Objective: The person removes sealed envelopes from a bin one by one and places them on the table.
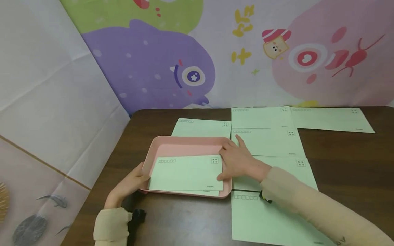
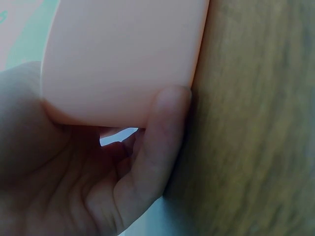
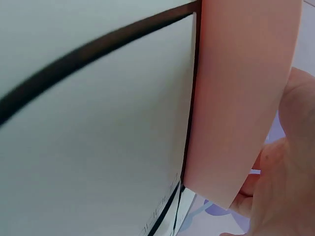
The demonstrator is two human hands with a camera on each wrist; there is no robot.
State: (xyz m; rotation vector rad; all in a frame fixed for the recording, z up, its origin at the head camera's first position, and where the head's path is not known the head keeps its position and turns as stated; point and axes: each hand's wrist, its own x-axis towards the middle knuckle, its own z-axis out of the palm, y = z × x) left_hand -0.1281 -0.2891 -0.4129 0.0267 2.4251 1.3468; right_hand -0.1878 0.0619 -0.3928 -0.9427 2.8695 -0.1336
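Note:
A shallow pink tray (image 1: 191,140) stands on the dark wooden table. Inside lies a pale green envelope (image 1: 184,174) with printed postcode boxes; the edge of another shows beneath it. My left hand (image 1: 130,181) grips the tray's left end, thumb over the rim. The left wrist view shows a finger low against the tray's outer wall (image 2: 123,64), close to the tabletop. At the opposite end, my right hand (image 1: 238,162) holds the right rim, its thumb at the envelope's edge. In the right wrist view, the tray's outer wall (image 3: 241,98) stands beside envelopes on the table.
Several matching envelopes lie right of the tray, in a column with a top envelope (image 1: 261,118) and a bottom one (image 1: 264,218). Another envelope (image 1: 203,127) is partly covered behind the tray, and one (image 1: 332,119) lies far right. A cartoon-printed cloth (image 1: 172,65) hangs behind the table.

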